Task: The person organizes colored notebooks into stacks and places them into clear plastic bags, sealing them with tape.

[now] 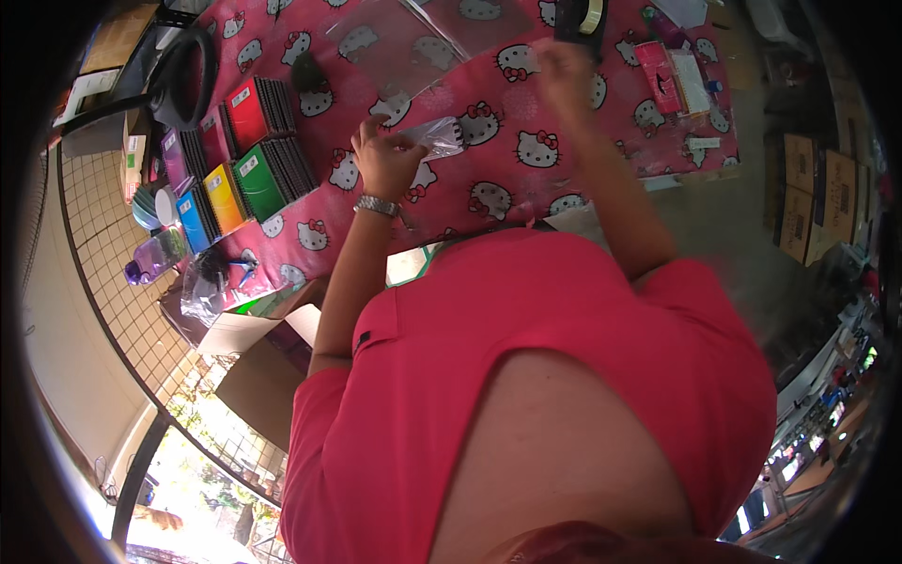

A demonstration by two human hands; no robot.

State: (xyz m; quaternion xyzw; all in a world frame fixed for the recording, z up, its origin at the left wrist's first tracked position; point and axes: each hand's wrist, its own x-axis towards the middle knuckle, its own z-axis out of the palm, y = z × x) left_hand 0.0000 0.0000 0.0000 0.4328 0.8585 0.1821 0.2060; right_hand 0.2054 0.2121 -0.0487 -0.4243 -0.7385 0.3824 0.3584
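On the pink cat-patterned tablecloth (418, 211), my left hand (385, 160) grips the near end of a small item wrapped in clear plastic (442, 137). Black spiral binding shows at its far end, so it looks like a notebook seen edge-on. My right hand (564, 80) is stretched out at the far side of the table, close to a black tape dispenser (580, 28) with a pale roll in it. Motion smears its fingers, and I cannot make out whether they touch the dispenser or hold anything.
Stacks of spiral notebooks, among them a green one (263, 179), stand at the left. Clear plastic sheets (413, 42) lie at the back. Behind the notebooks is a black ring-shaped object (183, 80). A pink packet (658, 75) lies far right; an open carton (254, 329) sits below the table's left edge.
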